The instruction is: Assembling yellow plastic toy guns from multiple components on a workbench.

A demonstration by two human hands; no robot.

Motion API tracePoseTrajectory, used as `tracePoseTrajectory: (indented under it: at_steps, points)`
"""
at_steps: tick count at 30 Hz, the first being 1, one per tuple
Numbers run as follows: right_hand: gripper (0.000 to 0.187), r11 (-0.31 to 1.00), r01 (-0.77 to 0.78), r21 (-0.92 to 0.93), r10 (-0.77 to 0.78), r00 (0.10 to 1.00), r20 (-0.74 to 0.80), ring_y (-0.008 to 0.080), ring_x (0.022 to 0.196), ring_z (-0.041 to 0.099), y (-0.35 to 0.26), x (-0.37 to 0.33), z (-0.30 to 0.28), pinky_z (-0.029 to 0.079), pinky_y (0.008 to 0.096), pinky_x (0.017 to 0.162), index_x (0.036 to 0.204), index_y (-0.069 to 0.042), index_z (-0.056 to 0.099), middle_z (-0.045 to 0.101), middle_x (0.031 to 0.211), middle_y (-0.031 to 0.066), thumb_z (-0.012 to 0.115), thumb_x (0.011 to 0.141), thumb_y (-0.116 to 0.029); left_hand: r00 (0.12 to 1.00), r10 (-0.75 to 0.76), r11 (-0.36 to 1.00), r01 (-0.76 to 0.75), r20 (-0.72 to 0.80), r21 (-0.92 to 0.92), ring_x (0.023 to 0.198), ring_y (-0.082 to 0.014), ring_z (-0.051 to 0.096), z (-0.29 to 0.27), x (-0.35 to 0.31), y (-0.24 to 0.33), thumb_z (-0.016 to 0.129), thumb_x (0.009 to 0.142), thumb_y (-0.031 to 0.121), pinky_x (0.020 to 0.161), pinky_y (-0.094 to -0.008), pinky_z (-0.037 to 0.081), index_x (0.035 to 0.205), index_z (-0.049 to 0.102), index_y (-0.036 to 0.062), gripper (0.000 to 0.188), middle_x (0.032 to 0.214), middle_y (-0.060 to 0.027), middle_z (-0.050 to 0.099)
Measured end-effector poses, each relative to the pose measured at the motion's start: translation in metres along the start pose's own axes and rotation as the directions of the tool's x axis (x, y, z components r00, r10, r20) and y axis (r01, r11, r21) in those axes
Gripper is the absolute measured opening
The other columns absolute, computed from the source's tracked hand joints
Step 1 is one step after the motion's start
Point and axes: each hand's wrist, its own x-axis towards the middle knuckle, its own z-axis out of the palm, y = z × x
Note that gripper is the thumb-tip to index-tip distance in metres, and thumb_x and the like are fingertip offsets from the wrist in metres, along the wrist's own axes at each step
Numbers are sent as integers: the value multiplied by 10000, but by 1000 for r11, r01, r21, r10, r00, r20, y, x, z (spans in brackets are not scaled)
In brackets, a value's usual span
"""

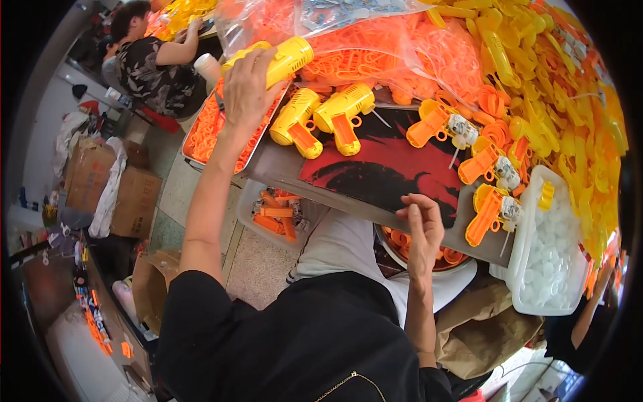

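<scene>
In my left hand (246, 84), a yellow pistol-shaped toy body (290, 60) is gripped above the tray of orange parts at the table's left. To its right, two more yellow toys with orange handles, one of them a pistol-shaped toy (345, 117), lie side by side. My right hand (423, 224) hovers by the front edge of the black and red mat (382, 167), fingers loosely bent and apart, nothing visible in them. Several half-built orange toy halves (483, 218) with white mechanisms and wires line the mat's right side.
Bagged orange rings (395, 53) and a heap of yellow shells (556, 120) fill the back and right. A white bin of clear caps (552, 248) stands at the right edge. Below the table are a bin of orange pieces (274, 214) and a brown paper bag (489, 328). Another person (161, 63) sits far left.
</scene>
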Motion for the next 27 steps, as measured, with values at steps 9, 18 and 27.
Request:
tracePoseTrajectory:
  at_steps: [9, 18, 27]
  points:
    - [148, 968, 38, -249, -27, 999, 47, 119, 925, 651, 0, -11, -11, 536, 268, 865, 1136, 6, 625, 685, 1047, 65, 538, 1025, -40, 961, 204, 976, -215, 189, 40, 1330, -314, 429, 48, -50, 30, 692, 890, 197, 1108, -519, 341, 1444, 507, 135, 588, 1416, -95, 485]
    - [150, 959, 35, -280, -80, 985, -153, 116, 891, 653, -2, -16, -44, 531, 259, 845, 1131, 10, 631, 692, 1022, 60, 543, 1023, -46, 963, 252, 788, -144, 100, -598, 1325, -331, 458, 29, -15, 136, 749, 847, 161, 1133, -458, 344, 1314, 613, 75, 494, 1346, -123, 558]
    - [139, 920, 65, -387, -90, 995, -47, 100, 870, 643, -19, -37, -62, 512, 247, 814, 1100, 13, 649, 699, 970, 44, 562, 1000, -29, 755, 613, 671, -339, 236, -659, 1407, -379, 376, 137, 54, 220, 829, 738, 306, 1176, -458, 309, 1561, 295, 89, 1005, 1498, -209, 413]
